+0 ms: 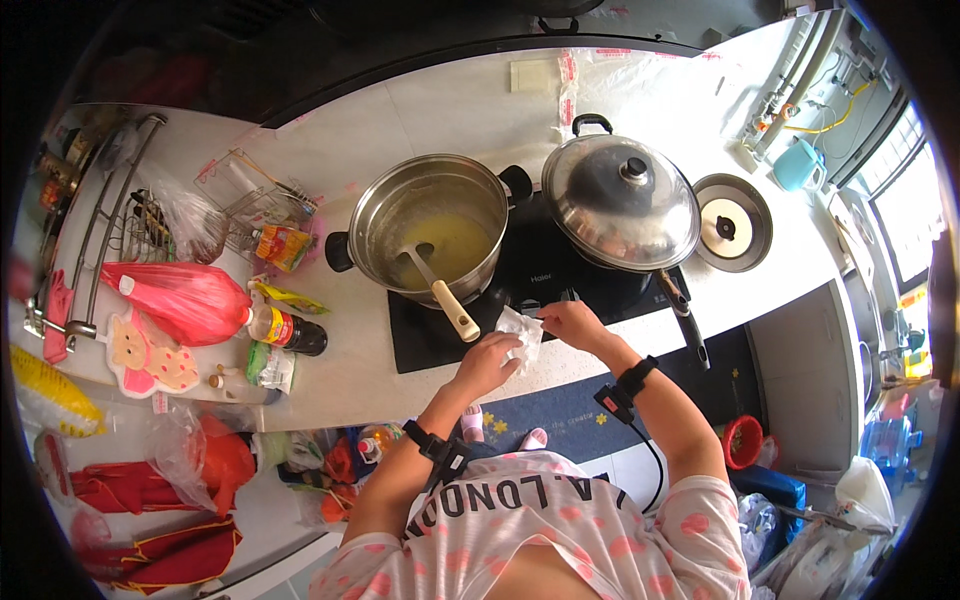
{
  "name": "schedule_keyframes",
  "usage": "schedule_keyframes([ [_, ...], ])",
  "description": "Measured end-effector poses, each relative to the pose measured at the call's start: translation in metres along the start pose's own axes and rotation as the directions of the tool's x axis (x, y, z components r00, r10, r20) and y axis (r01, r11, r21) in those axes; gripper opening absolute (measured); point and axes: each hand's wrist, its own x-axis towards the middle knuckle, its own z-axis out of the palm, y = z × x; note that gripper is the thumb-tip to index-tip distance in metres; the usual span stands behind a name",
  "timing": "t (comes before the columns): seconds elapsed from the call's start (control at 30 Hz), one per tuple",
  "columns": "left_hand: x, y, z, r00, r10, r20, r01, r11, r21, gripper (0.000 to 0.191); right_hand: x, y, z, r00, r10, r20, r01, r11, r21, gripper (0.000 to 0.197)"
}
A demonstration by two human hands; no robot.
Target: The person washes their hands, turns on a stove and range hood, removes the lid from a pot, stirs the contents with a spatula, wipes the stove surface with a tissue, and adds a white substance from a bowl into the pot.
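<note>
My left hand [489, 364] holds a crumpled white tissue or cloth [523, 337] at the front edge of the black glass stove [420, 345]. The fingertips of my right hand [574, 324] pinch the same white piece at its upper right corner. Beyond my left hand, a steel pot [360, 247] with black side handles stands on the left of the stove. Yellowish liquid [465, 244] is in it, and a ladle with a cream handle [452, 307] leans over its near rim. A pan under a domed steel lid [660, 202] sits on the right.
A round metal pan [761, 244] lies right of the stove, near a light-blue pitcher [799, 165]. On the left are a pink plastic bag [195, 300], a dark sauce bottle [304, 335] and wire racks [259, 202]. The lidded pan's handle [694, 341] juts over the counter's front edge.
</note>
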Motion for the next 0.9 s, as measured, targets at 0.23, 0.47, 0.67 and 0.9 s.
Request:
schedule_keyframes([
  [0.23,0.007,-0.036,0.035,0.997,-0.002,0.082,-0.014,0.981,0.191,0.054,0.024,0.009,0.035,0.992,0.000,-0.124,-0.021,0.986,-0.167,0.033],
  [0.47,0.000,-0.043,0.057,0.955,-0.130,0.267,0.075,0.975,0.209,0.061,0.037,0.017,0.062,0.982,0.108,-0.157,-0.150,0.944,-0.292,0.032],
  [0.67,0.006,-0.030,0.049,0.995,-0.086,-0.041,0.088,0.995,0.047,0.039,0.041,0.018,0.069,0.972,0.038,-0.232,-0.124,0.922,-0.367,0.023],
  [0.9,0.008,-0.022,0.042,0.994,-0.103,-0.019,0.103,0.995,-0.010,0.036,0.049,0.019,0.075,0.965,0.019,-0.263,-0.137,0.887,-0.442,0.014],
])
